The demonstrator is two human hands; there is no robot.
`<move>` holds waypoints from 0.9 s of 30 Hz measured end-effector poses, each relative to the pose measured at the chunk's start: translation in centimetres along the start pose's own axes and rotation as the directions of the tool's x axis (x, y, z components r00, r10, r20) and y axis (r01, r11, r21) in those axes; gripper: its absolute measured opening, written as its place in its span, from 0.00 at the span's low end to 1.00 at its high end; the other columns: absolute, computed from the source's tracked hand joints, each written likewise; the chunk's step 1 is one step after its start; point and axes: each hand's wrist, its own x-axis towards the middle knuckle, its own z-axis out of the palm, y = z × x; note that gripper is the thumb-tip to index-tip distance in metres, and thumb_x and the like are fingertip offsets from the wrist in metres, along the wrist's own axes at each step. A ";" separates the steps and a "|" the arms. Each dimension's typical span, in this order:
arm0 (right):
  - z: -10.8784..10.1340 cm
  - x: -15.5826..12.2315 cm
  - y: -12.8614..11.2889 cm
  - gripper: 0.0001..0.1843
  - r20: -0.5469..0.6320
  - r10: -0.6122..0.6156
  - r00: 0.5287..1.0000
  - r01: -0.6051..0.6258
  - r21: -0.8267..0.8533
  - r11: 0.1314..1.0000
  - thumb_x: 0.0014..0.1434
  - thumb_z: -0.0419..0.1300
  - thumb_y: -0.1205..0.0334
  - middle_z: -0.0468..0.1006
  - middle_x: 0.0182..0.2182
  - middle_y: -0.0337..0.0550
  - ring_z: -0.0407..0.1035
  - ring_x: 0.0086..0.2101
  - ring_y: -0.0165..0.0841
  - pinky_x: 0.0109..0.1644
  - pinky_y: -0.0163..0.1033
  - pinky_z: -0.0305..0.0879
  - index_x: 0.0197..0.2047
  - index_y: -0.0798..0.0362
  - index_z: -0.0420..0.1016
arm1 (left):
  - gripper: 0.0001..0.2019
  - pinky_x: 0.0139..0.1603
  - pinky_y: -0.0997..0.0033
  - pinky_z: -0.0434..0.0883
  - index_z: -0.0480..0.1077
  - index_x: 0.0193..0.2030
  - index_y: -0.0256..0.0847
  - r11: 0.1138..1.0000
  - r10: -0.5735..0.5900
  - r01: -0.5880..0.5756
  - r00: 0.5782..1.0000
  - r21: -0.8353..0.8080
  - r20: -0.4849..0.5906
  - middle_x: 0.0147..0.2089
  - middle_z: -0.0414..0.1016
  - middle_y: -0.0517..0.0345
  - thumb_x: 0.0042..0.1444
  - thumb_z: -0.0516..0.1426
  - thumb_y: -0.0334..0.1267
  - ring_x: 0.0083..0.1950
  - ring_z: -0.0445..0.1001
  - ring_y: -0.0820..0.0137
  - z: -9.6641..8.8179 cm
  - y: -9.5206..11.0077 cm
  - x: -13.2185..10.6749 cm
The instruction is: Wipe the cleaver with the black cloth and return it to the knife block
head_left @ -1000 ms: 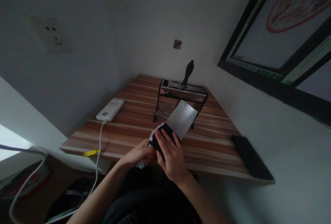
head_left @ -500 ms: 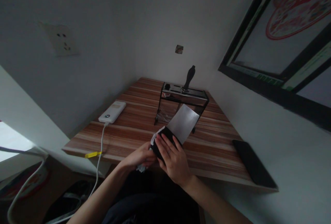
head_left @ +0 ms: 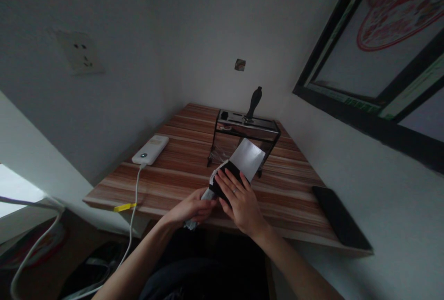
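Observation:
A cleaver with a broad, shiny rectangular blade [head_left: 249,156] is tilted up over the table's front part. My left hand [head_left: 192,208] is closed around its handle [head_left: 208,194], which looks wrapped in something pale grey and crinkled. A black cloth [head_left: 227,166] with a whitish edge is folded over the lower blade. My right hand [head_left: 241,203] grips this cloth against the blade, fingers laid along it and a ring on one finger. Behind the blade stands a black-framed rack [head_left: 277,131] with a slotted metal top and a black-handled tool [head_left: 255,101] standing in it.
The wood-grain table [head_left: 180,152] narrows toward the wall corner. At its left lies a white power bank [head_left: 151,150] with a white cable [head_left: 137,189] hanging over the edge by a yellow tag [head_left: 124,207]. A black phone [head_left: 342,219] lies at the right edge.
My right hand and the black cloth have slid up along the blade, away from the handle. More of the grey wrapped handle shows. The left hand has barely moved.

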 end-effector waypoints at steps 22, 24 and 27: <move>-0.2 -1.4 -1.1 0.32 -0.005 -0.037 0.999 0.038 0.018 0.999 0.62 0.47 0.64 0.53 0.64 0.39 0.45 0.63 0.34 0.66 0.50 0.43 0.67 0.51 0.43 | 0.16 0.11 0.85 0.48 0.55 0.30 0.40 0.998 -0.013 0.015 1.000 0.068 -0.026 0.14 0.51 0.75 0.48 0.60 0.45 0.13 0.46 0.84 0.1 -0.2 -0.2; -0.4 -1.1 -0.5 0.32 -0.010 -0.027 1.000 0.027 0.005 1.000 0.62 0.47 0.64 0.53 0.64 0.40 0.45 0.63 0.34 0.66 0.50 0.44 0.67 0.51 0.43 | 0.17 0.11 0.85 0.48 0.55 0.30 0.40 0.998 -0.021 0.021 1.000 0.060 0.001 0.15 0.50 0.75 0.48 0.60 0.45 0.13 0.45 0.85 0.0 -0.2 -0.2; -0.7 -0.6 0.7 0.31 -0.022 0.020 1.000 -0.021 -0.017 1.000 0.62 0.47 0.64 0.52 0.64 0.41 0.44 0.64 0.35 0.66 0.51 0.43 0.67 0.51 0.42 | 0.15 0.11 0.86 0.48 0.56 0.32 0.40 0.998 -0.032 0.030 0.999 0.047 0.040 0.16 0.50 0.75 0.50 0.59 0.44 0.13 0.45 0.85 -0.1 -0.1 -0.3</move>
